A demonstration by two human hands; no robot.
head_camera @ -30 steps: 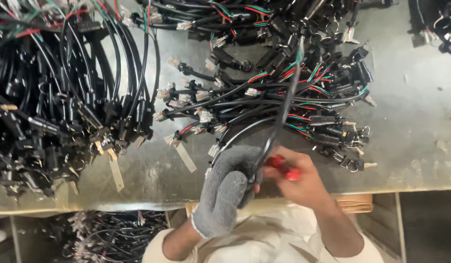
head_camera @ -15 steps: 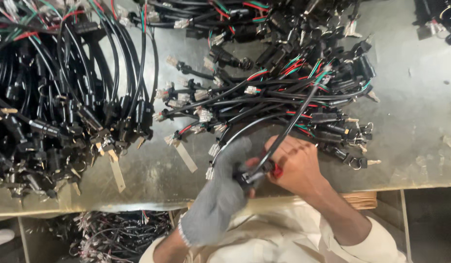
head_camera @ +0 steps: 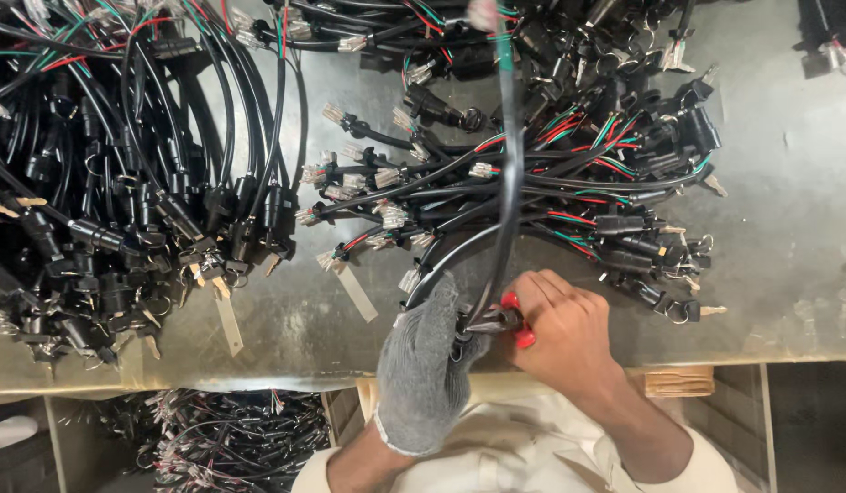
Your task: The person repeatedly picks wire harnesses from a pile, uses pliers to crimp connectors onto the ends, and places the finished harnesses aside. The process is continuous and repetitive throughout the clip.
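Cable (head_camera: 509, 173) runs upward from gloved left hand (head_camera: 427, 361), beside right hand (head_camera: 564, 333).

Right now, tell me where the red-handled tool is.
In the head view, the red-handled tool sits low and centre, in the bare right hand beside the gloved left hand, on a black cable near the metal table's front edge.

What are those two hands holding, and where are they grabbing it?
The gloved left hand grips a black cable near its lower end. The bare right hand holds a red-handled tool by its handles, against that cable.
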